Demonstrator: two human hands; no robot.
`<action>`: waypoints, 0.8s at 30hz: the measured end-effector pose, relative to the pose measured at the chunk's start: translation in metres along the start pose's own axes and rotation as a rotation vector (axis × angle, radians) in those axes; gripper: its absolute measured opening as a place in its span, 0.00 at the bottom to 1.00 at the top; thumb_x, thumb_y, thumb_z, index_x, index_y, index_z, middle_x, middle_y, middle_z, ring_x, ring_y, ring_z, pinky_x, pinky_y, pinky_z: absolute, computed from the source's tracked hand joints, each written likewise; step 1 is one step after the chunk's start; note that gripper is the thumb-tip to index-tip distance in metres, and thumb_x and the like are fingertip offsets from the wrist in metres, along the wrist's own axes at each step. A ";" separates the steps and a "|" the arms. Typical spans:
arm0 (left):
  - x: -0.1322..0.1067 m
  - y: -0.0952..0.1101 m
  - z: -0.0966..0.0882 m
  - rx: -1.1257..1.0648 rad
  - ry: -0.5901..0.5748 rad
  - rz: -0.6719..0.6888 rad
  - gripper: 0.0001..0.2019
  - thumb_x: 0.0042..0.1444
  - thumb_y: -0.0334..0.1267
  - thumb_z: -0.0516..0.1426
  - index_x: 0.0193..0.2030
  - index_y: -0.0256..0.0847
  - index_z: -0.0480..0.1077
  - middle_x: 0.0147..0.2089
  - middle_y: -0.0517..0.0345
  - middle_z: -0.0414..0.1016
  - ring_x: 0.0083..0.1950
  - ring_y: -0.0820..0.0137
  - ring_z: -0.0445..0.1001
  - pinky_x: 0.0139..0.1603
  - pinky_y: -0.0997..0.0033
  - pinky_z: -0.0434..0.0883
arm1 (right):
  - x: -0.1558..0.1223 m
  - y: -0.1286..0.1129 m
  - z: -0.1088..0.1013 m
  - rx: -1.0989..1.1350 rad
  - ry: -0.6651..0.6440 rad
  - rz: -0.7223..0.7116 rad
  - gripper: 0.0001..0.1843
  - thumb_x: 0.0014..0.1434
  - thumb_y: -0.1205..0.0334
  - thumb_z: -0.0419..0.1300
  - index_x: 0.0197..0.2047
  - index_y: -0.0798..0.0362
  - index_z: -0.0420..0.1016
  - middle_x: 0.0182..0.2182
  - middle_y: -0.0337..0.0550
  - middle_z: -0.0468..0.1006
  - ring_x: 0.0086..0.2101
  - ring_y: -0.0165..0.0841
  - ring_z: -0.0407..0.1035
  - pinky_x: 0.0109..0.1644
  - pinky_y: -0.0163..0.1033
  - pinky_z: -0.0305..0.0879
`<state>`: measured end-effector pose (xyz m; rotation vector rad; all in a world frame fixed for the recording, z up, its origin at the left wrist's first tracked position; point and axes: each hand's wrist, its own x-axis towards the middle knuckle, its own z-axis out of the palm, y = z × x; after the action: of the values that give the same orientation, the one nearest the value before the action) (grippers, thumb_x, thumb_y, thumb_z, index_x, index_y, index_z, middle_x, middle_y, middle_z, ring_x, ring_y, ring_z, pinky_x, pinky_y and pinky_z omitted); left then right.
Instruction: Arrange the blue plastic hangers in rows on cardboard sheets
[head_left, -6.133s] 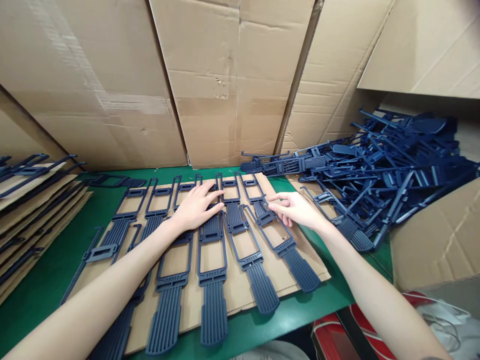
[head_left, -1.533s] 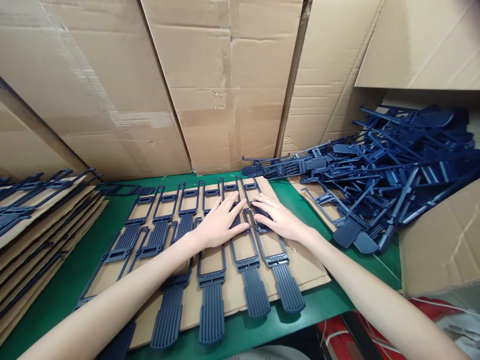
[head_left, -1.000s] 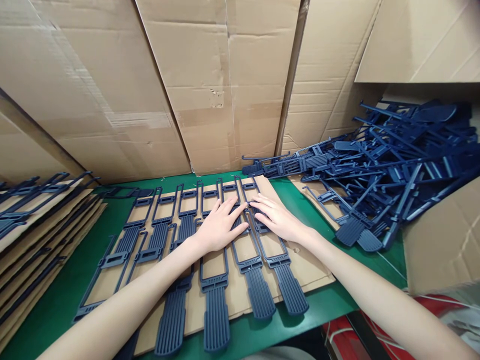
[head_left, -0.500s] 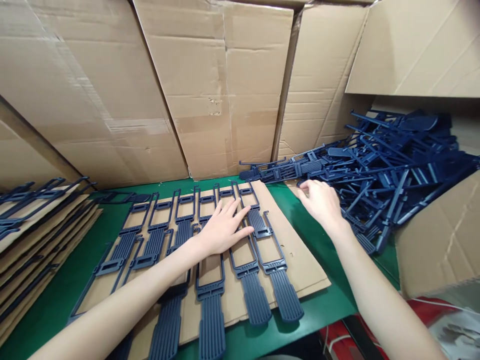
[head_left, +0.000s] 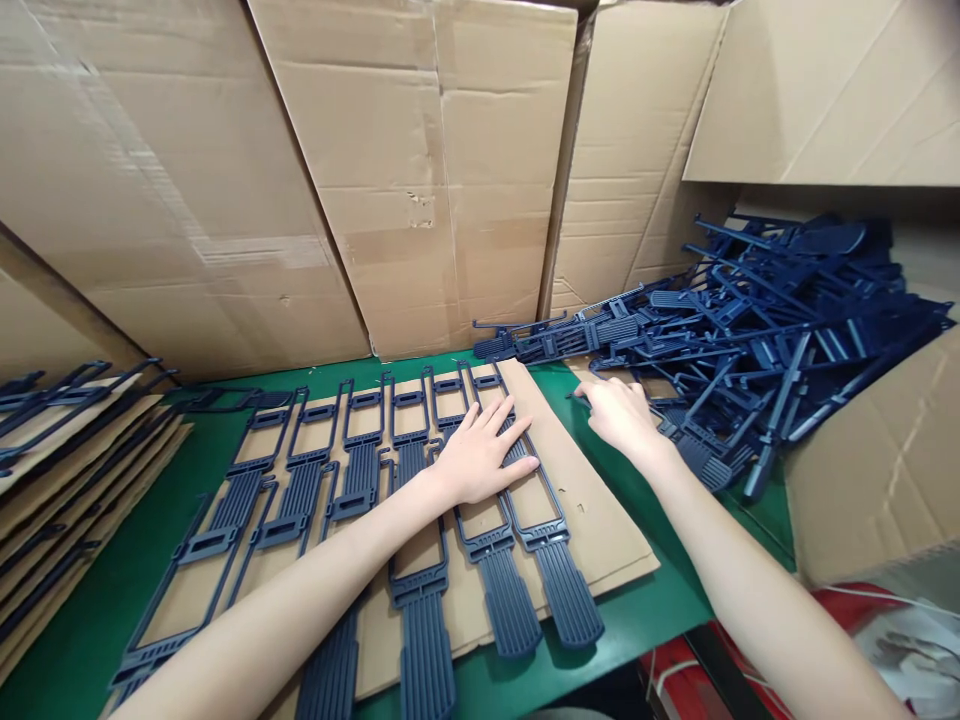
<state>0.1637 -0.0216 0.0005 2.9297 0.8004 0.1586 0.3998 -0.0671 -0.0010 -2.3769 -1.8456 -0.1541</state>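
My left hand (head_left: 484, 455) lies flat with its fingers stretched out over the dark blue plastic frames (head_left: 487, 540). Those frames have ribbed ends and stand side by side in two rows on a cardboard sheet (head_left: 600, 520). My right hand (head_left: 619, 415) is closed in a pinch at the near edge of a heap of the same loose parts (head_left: 795, 290). A thin dark tip of a plastic frame (head_left: 576, 398) sticks out at its fingertips; the hand hides most of that piece.
Tall cardboard boxes (head_left: 420, 130) line the back of the green table (head_left: 652, 615). At the left is a stack of cardboard sheets (head_left: 97, 480) with more frames between them. An open carton (head_left: 877, 470) holds the heap at the right.
My left hand has slid right across the frames. My right hand has come slightly nearer and left, with a dark tip now at its fingers. The view has shifted a little.
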 end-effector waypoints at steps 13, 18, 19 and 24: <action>0.000 0.003 -0.003 0.022 -0.007 -0.026 0.34 0.62 0.61 0.42 0.68 0.45 0.53 0.73 0.47 0.40 0.72 0.54 0.42 0.69 0.47 0.43 | 0.004 0.008 0.008 0.100 0.070 -0.081 0.28 0.53 0.55 0.64 0.55 0.56 0.66 0.51 0.55 0.71 0.50 0.51 0.65 0.48 0.51 0.62; -0.001 0.003 -0.002 0.026 -0.003 -0.052 0.33 0.61 0.62 0.42 0.68 0.47 0.53 0.73 0.49 0.41 0.72 0.53 0.43 0.69 0.46 0.43 | 0.001 0.017 0.002 0.110 -0.005 -0.036 0.23 0.50 0.59 0.65 0.50 0.53 0.68 0.47 0.49 0.75 0.47 0.46 0.68 0.43 0.44 0.63; -0.001 0.003 -0.002 0.027 -0.004 -0.057 0.33 0.61 0.62 0.42 0.68 0.47 0.53 0.73 0.49 0.42 0.72 0.53 0.43 0.69 0.46 0.43 | 0.001 0.015 0.001 0.111 0.008 -0.027 0.21 0.50 0.60 0.65 0.48 0.52 0.69 0.45 0.49 0.76 0.46 0.45 0.68 0.42 0.43 0.63; -0.001 0.003 -0.003 0.023 -0.010 -0.065 0.33 0.61 0.62 0.41 0.68 0.47 0.53 0.73 0.49 0.41 0.72 0.53 0.43 0.69 0.46 0.43 | 0.002 0.011 -0.005 0.171 0.209 0.069 0.17 0.51 0.56 0.62 0.44 0.52 0.71 0.39 0.49 0.77 0.42 0.45 0.69 0.38 0.43 0.63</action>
<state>0.1637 -0.0240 0.0042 2.9191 0.9010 0.1296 0.4111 -0.0685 0.0034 -2.2124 -1.6136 -0.2185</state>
